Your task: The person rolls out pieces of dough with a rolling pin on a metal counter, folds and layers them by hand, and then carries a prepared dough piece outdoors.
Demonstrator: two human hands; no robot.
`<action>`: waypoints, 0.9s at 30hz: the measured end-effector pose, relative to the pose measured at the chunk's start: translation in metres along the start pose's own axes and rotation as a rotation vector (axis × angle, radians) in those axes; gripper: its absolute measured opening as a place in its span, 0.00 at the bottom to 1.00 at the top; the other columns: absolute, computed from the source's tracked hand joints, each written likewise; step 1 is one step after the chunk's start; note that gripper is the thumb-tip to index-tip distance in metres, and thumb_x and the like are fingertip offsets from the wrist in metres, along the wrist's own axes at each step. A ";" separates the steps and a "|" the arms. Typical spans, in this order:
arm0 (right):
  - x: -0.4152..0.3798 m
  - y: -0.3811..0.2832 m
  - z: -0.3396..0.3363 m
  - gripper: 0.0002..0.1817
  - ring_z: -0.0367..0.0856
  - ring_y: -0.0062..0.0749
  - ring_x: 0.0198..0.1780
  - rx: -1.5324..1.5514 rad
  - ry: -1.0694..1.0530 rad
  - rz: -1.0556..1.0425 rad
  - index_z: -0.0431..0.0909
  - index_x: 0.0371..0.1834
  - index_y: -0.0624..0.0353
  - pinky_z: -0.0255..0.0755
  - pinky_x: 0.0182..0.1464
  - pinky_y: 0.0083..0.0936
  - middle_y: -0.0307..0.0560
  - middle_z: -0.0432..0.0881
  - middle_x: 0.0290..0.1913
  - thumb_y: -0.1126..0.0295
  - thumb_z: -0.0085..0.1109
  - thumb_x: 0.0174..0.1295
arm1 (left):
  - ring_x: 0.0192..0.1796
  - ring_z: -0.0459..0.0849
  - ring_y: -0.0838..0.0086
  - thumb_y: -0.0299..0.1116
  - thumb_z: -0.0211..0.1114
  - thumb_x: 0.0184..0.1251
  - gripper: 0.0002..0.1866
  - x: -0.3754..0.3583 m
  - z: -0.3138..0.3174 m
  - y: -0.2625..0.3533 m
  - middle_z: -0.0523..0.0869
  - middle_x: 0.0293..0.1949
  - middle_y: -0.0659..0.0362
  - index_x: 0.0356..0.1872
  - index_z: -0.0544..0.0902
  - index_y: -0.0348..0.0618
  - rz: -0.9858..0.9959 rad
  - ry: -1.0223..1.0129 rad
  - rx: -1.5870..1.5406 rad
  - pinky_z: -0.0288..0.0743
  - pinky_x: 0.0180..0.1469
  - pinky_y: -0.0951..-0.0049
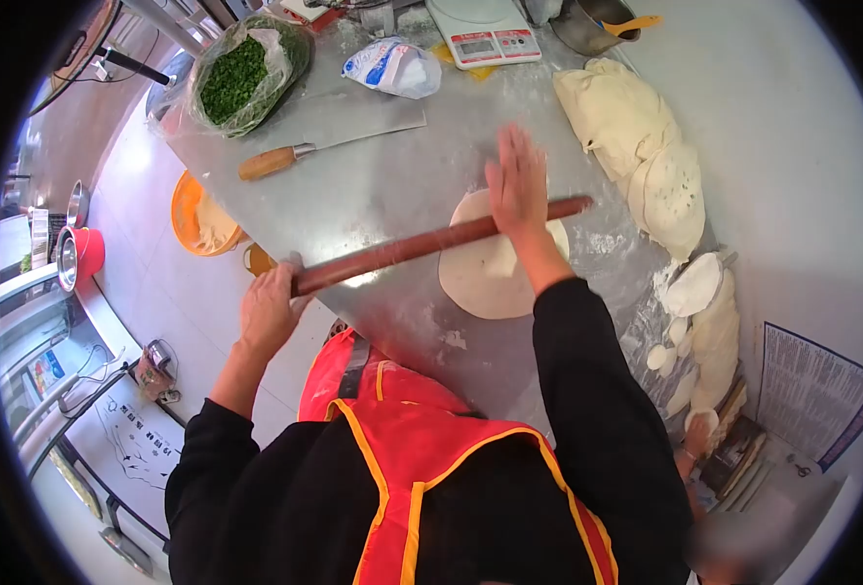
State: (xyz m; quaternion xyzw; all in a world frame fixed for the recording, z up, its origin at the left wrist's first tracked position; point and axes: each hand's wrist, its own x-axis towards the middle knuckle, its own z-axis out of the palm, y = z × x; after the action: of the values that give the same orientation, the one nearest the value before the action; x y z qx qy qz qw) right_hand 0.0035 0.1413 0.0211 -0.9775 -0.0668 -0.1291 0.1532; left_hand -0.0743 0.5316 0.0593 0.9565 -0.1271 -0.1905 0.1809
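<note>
A long reddish-brown rolling pin (392,255) lies slantwise across a flat round of dough (490,278) on the metal table. At the pin's left end, past the table edge, my left hand (268,310) is closed around it. My right hand (517,190) rests over the pin near its other end, fingers stretched out and slightly blurred; whether the palm presses on the wood is hidden. Part of the dough's upper edge shows beyond the pin, beside my right hand.
A large knife (270,163) lies at the back left near a bag of chopped greens (236,83). A kitchen scale (490,44) and a metal pot (587,24) stand behind. Dough masses (636,146) line the right edge. Another person's hand (690,444) is at lower right.
</note>
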 end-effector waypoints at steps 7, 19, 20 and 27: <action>-0.171 -0.006 -0.058 0.32 0.60 0.54 0.73 0.054 -0.159 0.011 0.60 0.71 0.67 0.46 0.72 0.59 0.59 0.63 0.72 0.62 0.51 0.67 | 0.38 0.84 0.51 0.48 0.69 0.58 0.19 -0.054 0.050 0.019 0.84 0.31 0.49 0.36 0.76 0.43 0.083 -0.168 0.018 0.75 0.40 0.53; -0.208 0.002 -0.052 0.32 0.55 0.53 0.75 0.002 -0.131 0.072 0.59 0.73 0.60 0.41 0.74 0.59 0.57 0.61 0.74 0.59 0.47 0.69 | 0.35 0.85 0.52 0.53 0.68 0.57 0.22 -0.084 0.077 0.057 0.85 0.28 0.49 0.34 0.80 0.42 0.054 -0.318 0.037 0.76 0.37 0.53; -0.226 -0.002 -0.060 0.32 0.54 0.55 0.76 0.021 -0.141 0.097 0.59 0.73 0.61 0.40 0.73 0.61 0.58 0.60 0.74 0.58 0.47 0.69 | 0.36 0.85 0.52 0.52 0.68 0.57 0.21 -0.089 0.081 0.060 0.85 0.29 0.50 0.35 0.79 0.42 0.060 -0.324 0.021 0.76 0.38 0.53; -0.248 -0.012 -0.097 0.32 0.51 0.56 0.77 -0.067 -0.295 0.103 0.56 0.76 0.60 0.34 0.75 0.61 0.55 0.58 0.76 0.58 0.41 0.71 | 0.39 0.85 0.52 0.47 0.69 0.55 0.20 -0.098 0.084 0.051 0.86 0.33 0.50 0.36 0.78 0.41 0.084 -0.268 -0.135 0.77 0.41 0.54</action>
State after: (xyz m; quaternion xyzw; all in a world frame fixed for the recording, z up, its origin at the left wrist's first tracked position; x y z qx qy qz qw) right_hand -0.2589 0.0995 0.0456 -0.9925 -0.0341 0.0215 0.1155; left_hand -0.2054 0.4918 0.0383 0.9019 -0.1771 -0.3168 0.2342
